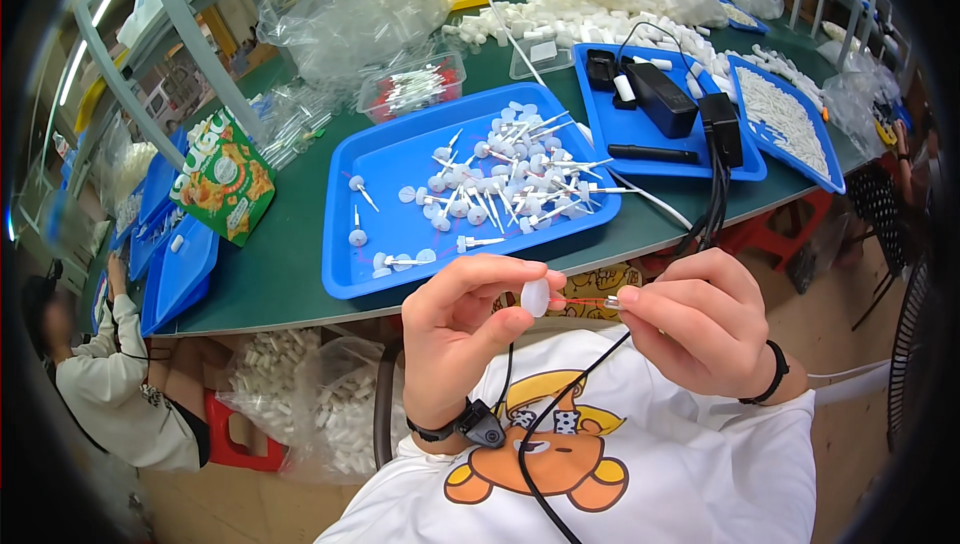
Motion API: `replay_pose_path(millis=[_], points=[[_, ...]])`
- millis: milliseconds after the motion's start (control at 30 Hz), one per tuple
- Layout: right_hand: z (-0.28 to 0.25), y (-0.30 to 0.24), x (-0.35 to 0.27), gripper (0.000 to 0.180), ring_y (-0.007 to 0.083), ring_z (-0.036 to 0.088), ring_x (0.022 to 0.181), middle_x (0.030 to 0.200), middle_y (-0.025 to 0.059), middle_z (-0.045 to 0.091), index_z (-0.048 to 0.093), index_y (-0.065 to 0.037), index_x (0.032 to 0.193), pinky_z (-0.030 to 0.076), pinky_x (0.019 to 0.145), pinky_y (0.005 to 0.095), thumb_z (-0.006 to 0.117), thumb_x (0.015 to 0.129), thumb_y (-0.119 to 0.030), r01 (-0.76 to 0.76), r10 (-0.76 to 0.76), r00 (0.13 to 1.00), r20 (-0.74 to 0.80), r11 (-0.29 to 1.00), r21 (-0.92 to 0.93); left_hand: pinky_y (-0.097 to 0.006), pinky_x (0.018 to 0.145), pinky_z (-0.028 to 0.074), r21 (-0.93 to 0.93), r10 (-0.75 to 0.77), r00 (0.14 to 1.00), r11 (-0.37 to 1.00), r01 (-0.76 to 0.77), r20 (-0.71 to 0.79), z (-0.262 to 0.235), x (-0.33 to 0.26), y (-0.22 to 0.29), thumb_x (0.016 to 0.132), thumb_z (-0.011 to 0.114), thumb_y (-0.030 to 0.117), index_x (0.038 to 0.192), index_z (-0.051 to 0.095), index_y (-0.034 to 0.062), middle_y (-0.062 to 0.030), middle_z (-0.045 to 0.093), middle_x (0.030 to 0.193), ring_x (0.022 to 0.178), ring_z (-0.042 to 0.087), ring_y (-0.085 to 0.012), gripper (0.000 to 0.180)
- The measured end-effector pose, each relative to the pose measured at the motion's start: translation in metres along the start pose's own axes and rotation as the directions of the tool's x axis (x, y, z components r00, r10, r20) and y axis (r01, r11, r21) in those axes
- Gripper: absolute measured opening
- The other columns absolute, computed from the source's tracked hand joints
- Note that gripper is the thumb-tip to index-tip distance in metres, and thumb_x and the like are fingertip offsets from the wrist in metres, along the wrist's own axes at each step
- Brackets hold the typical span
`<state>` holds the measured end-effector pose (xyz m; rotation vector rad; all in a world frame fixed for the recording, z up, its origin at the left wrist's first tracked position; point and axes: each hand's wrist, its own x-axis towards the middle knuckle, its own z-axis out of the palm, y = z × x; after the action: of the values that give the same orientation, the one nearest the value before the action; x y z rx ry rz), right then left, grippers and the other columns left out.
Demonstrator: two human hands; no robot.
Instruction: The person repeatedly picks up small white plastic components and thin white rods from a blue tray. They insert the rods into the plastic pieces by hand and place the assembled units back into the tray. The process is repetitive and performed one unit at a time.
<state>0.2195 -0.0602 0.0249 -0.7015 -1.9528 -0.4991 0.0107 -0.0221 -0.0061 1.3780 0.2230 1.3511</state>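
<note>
Above my lap, near the table's front edge, my left hand (468, 329) pinches a round, frosted white disc (535, 298) by its rim between thumb and fingers. Thin red wires (578, 301) stretch from the disc toward my right hand (700, 314). Its thumb and fingertips close on a small shiny tube-like end piece (612, 303) at the wires' other end. Just beyond my hands, a large blue tray (345, 234) holds a pile of similar white discs with thin white stems (500, 179).
A second blue tray (750, 169) carries black boxes and cables. To its right, another tray (832, 182) holds small white sticks. A green snack bag (225, 179) stands at left. White tubes (600, 19) are heaped behind. A person (130, 394) sits at far left.
</note>
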Motion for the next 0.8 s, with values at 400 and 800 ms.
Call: replay_pose_path(millis=[400, 800], points=[[-0.0018, 0.0062, 0.0001, 0.040, 0.0175, 0.053, 0.064, 0.076, 0.0035, 0.062, 0.069, 0.000, 0.089, 0.042, 0.047, 0.0258, 0.066, 0.050, -0.006, 0.094, -0.094, 0.994, 0.047, 0.996, -0.010, -0.035, 0.086, 0.050, 0.036, 0.032, 0.999, 0.999, -0.033, 0.024, 0.0003, 0.0003, -0.0018, 0.085, 0.067, 0.006, 0.112, 0.057, -0.0060, -0.0182, 0.065, 0.104, 0.093, 0.063, -0.0215, 0.031], [-0.0073, 0.0060, 0.0014, 0.041, 0.0191, 0.052, 0.070, 0.079, 0.0045, 0.064, 0.071, 0.000, 0.090, 0.042, 0.050, 0.0274, 0.064, 0.050, -0.008, 0.161, -0.152, 0.984, 0.093, 0.982, -0.097, -0.031, 0.084, 0.050, 0.221, -0.013, 0.996, 0.975, -0.007, 0.089, 0.0036, 0.0038, -0.0068, 0.077, 0.070, -0.005, 0.108, 0.062, -0.0035, -0.0152, 0.066, 0.103, 0.095, 0.064, -0.0218, 0.032]])
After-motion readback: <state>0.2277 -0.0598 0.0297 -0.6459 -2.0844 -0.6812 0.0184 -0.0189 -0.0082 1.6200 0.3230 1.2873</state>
